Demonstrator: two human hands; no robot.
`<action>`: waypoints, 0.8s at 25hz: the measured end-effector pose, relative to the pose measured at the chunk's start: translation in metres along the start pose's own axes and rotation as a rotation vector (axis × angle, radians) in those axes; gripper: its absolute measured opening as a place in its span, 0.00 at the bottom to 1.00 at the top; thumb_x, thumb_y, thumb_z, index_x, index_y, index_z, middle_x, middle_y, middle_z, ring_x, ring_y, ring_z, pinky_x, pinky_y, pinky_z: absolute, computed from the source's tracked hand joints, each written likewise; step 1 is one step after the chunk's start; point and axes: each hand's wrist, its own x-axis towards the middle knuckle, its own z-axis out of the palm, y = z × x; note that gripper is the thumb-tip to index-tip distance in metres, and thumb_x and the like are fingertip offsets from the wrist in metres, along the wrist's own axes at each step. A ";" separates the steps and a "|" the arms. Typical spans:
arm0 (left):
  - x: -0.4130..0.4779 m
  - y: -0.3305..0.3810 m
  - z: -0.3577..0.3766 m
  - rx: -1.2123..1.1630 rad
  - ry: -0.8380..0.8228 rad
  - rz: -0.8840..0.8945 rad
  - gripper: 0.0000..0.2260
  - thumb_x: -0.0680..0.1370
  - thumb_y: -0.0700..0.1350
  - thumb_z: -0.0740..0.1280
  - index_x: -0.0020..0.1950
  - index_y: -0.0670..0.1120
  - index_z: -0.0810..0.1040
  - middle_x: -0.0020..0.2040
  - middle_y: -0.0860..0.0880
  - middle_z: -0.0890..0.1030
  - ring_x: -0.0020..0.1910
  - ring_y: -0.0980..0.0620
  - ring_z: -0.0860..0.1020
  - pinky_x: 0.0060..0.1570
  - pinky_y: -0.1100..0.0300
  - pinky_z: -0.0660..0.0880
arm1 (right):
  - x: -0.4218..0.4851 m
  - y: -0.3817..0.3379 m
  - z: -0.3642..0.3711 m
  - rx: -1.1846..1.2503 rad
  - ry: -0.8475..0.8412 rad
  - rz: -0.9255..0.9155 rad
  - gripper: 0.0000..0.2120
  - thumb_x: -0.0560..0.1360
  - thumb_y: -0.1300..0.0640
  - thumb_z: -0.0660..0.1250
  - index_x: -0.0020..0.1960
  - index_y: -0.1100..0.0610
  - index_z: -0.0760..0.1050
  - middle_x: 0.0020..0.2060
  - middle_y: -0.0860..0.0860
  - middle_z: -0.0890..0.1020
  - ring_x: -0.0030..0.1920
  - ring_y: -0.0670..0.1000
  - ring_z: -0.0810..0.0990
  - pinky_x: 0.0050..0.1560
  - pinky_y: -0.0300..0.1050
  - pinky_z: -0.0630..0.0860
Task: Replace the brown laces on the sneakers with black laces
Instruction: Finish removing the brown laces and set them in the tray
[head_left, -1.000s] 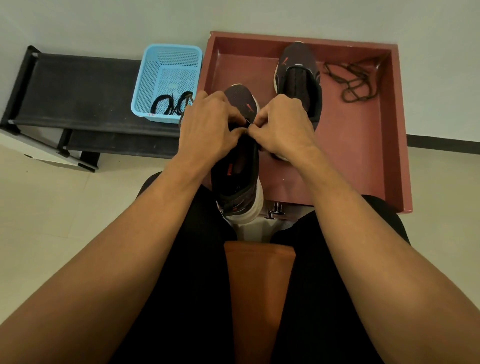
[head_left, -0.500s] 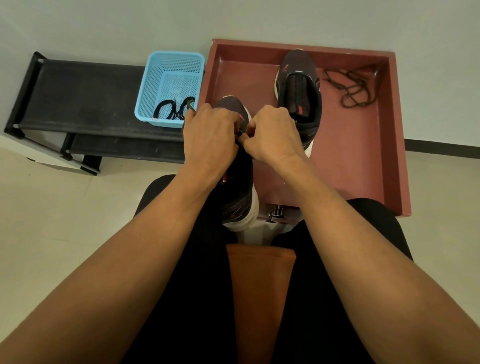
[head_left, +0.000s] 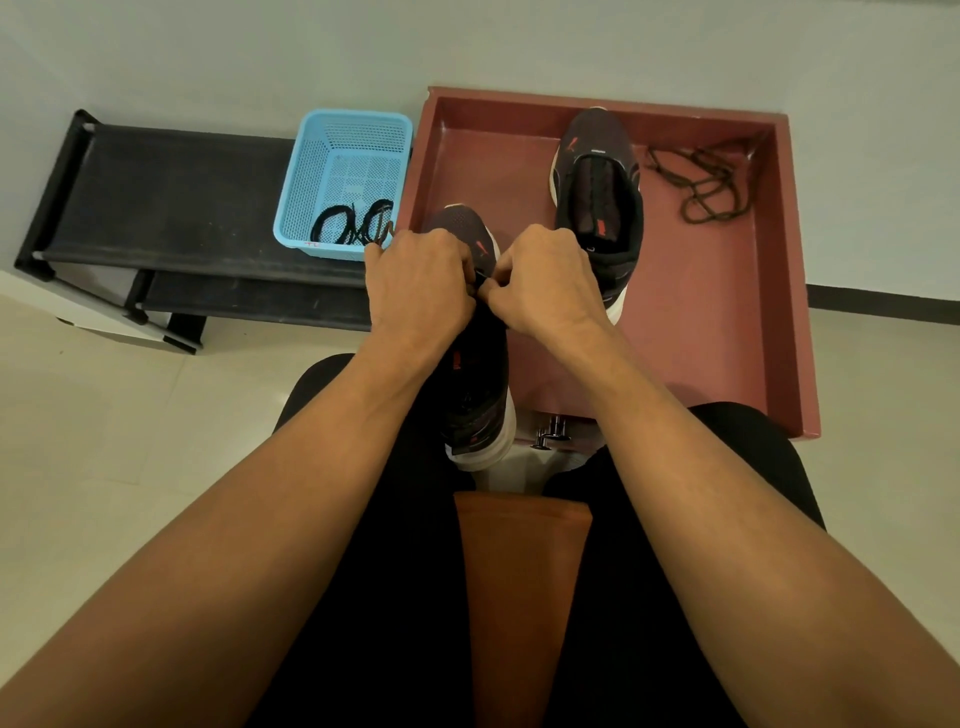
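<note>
A red tray (head_left: 701, 312) lies on the pale floor (head_left: 130, 441). Left hand (head_left: 415, 283) and right hand (head_left: 545, 280) pinch a black lace (head_left: 484, 276) atop the near sneaker (head_left: 478, 384); brown laces (head_left: 711, 182) lie right of the grip.

- A plain indoor room, perhaps a home entryway; which exactly cannot be told.
- A pale tiled floor (head_left: 104, 441) meets a bare white wall (head_left: 208, 52) with a dark skirting strip (head_left: 883, 306).
- A low black shoe rack (head_left: 171, 197) stands against that wall, carrying a blue mesh basket (head_left: 311, 176).
</note>
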 end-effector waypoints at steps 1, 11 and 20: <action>0.000 -0.001 0.000 -0.011 -0.006 0.006 0.06 0.75 0.45 0.72 0.50 0.54 0.87 0.47 0.48 0.84 0.56 0.43 0.79 0.58 0.45 0.69 | 0.000 0.001 0.000 0.000 0.005 0.006 0.08 0.72 0.51 0.75 0.46 0.56 0.86 0.39 0.55 0.84 0.40 0.58 0.85 0.45 0.52 0.85; 0.009 -0.030 -0.007 -0.438 0.207 -0.108 0.02 0.75 0.49 0.74 0.45 0.52 0.82 0.48 0.49 0.81 0.49 0.51 0.78 0.48 0.58 0.73 | 0.000 0.004 -0.010 -0.020 -0.005 0.047 0.06 0.73 0.55 0.75 0.47 0.57 0.85 0.40 0.53 0.84 0.42 0.56 0.85 0.47 0.51 0.85; 0.013 -0.042 -0.004 -0.527 0.073 -0.239 0.08 0.77 0.53 0.74 0.49 0.50 0.83 0.32 0.56 0.76 0.38 0.56 0.78 0.47 0.59 0.73 | -0.008 0.017 -0.025 -0.080 -0.032 0.034 0.08 0.71 0.52 0.79 0.45 0.53 0.84 0.39 0.51 0.84 0.46 0.53 0.85 0.52 0.47 0.81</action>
